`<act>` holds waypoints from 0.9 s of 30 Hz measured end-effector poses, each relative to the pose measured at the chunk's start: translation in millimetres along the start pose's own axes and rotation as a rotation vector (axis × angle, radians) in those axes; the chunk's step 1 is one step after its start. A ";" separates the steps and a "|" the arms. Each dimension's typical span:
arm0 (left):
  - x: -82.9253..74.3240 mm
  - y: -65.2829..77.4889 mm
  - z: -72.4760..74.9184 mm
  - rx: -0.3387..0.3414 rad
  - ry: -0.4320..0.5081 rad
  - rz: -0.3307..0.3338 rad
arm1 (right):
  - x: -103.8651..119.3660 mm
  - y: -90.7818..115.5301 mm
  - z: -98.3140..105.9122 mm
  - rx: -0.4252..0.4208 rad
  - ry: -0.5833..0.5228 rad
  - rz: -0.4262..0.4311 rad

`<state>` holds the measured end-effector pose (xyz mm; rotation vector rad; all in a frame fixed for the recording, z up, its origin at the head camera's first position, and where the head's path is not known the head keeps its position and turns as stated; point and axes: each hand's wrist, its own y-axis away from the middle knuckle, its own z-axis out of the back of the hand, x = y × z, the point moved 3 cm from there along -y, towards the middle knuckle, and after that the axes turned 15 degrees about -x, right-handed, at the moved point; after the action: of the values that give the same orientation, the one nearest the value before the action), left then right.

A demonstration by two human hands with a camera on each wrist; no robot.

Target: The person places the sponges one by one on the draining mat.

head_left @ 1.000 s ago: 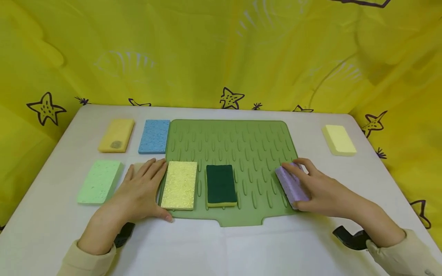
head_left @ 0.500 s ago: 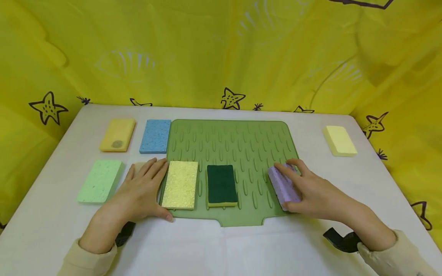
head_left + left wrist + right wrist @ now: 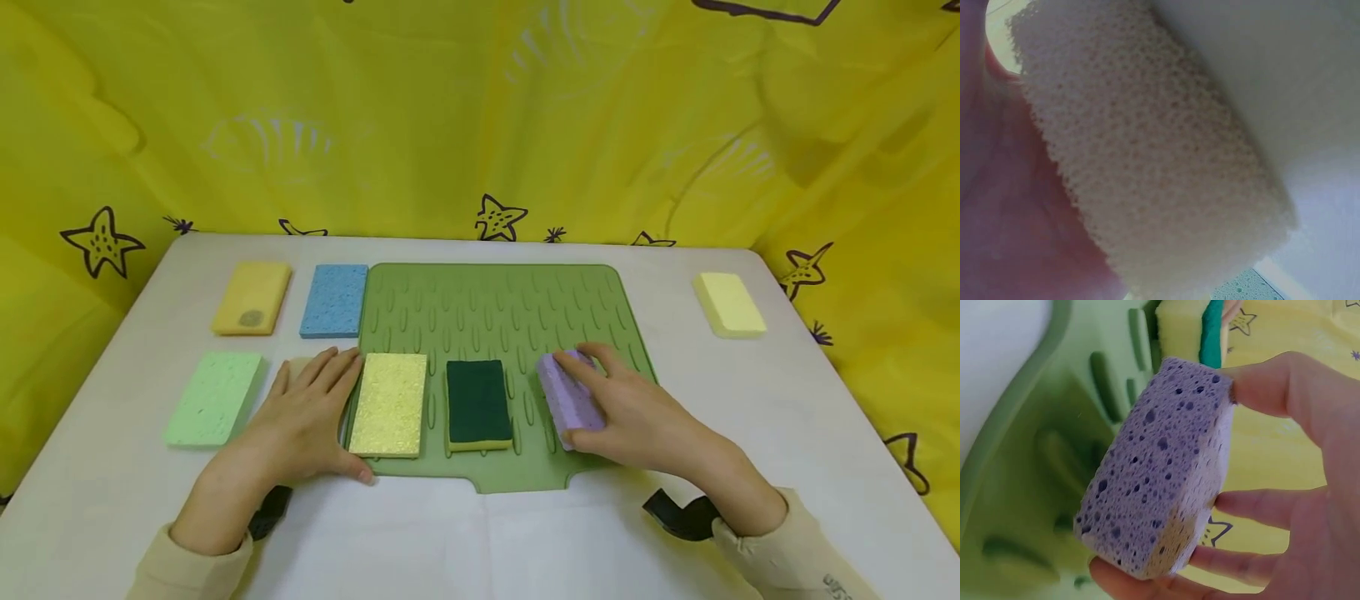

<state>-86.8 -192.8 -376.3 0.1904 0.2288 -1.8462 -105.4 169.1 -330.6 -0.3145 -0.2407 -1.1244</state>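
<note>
My right hand (image 3: 637,417) grips a purple sponge (image 3: 566,404) between thumb and fingers, over the right part of the green ridged mat (image 3: 495,308). In the right wrist view the purple sponge (image 3: 1154,456) is tilted, its pitted face showing. My left hand (image 3: 303,421) lies with spread fingers over a beige sponge (image 3: 298,367), mostly hidden in the head view. The left wrist view shows this porous sponge (image 3: 1147,150) beside the palm. On the mat, a pale yellow sponge (image 3: 390,404) and a dark green scouring sponge (image 3: 478,404) stand between the hands.
Left of the mat lie a yellow-orange sponge (image 3: 252,296), a blue sponge (image 3: 334,300) and a light green sponge (image 3: 215,398). A cream sponge (image 3: 730,304) is at the far right of the white table (image 3: 420,542). A yellow curtain (image 3: 420,125) hangs behind.
My right hand has moved left across the mat with the purple sponge, closer to the dark green scouring sponge. The left hand has stayed in place.
</note>
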 end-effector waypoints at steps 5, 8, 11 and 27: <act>-1.2 -2.0 -1.5 0.001 0.002 -0.002 | 6.1 -3.9 -4.0 -0.011 0.004 -0.029; -1.4 -3.0 -1.5 -0.003 -0.001 -0.005 | 8.2 -5.4 -5.6 -0.009 0.005 -0.049; -1.3 -3.6 -1.4 -0.005 -0.006 -0.009 | 10.2 -6.8 -7.1 -0.011 0.014 -0.054; 0.5 -2.3 -1.3 -0.015 -0.008 -0.013 | 21.7 -10.8 -17.0 0.027 0.073 -0.113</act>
<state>-89.1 -192.3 -377.6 0.1714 0.2393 -1.8574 -105.7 140.4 -337.7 -0.2382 -0.2108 -1.2406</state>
